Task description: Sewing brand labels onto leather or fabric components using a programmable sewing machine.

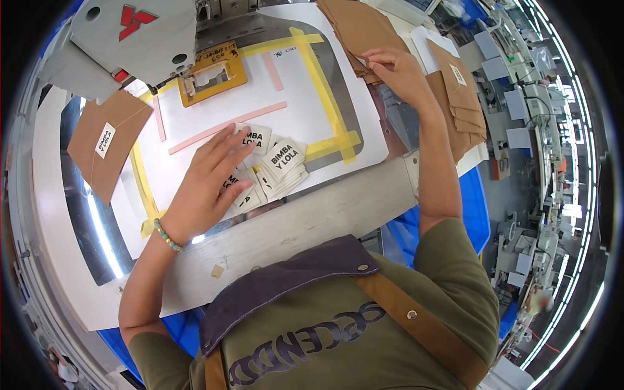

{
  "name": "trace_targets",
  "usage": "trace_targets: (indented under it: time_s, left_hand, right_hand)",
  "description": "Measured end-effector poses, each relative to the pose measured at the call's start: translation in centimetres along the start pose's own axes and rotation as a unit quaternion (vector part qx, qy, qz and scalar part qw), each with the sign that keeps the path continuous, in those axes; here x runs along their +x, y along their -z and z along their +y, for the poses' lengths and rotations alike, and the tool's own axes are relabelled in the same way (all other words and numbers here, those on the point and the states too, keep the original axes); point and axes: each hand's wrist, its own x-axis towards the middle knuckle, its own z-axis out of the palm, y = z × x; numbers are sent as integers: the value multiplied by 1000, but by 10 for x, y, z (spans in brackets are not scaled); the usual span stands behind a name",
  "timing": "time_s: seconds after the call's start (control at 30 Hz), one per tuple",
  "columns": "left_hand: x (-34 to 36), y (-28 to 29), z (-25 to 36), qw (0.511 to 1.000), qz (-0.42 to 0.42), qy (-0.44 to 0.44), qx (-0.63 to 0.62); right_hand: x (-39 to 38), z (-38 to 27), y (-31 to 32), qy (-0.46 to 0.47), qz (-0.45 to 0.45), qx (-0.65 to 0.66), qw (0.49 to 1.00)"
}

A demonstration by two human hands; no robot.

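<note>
My left hand (207, 179), a beaded bracelet at its wrist, hovers with fingers spread over a loose pile of white fabric labels (285, 159) with black print. Some labels are partly hidden under its fingers. At the far right of the work surface, my right hand (398, 71) has its thumb and fingers drawn together at the edge of a stack of brown fabric panels (364, 29). It appears to pinch the top panel. To the left, under the sewing machine head (140, 39), lies a brown panel (110, 146) with a white label on it.
A yellow clamp frame (213, 77) sits below the machine head. Yellow tape (318, 84) and pink strips (227, 128) mark the white sheet. Further right lie more brown panels (461, 107), one labelled. Blue bins (474, 208) hang below the table's near edge (312, 224).
</note>
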Motion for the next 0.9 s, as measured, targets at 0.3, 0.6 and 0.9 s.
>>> trace_targets:
  time_s: [0.3,0.6,0.9]
  left_hand:
    - [2,8,1,998,40,-51,-12]
    - [41,0,-6,984,165,-40,53]
    - [75,-10,-40,974,166,-52,147]
  right_hand:
    - [22,0,-14,93,318,17,943]
    - [15,-74,-107,394,79,-201,893]
    - [-15,-128,-126,480,50,-97,871]
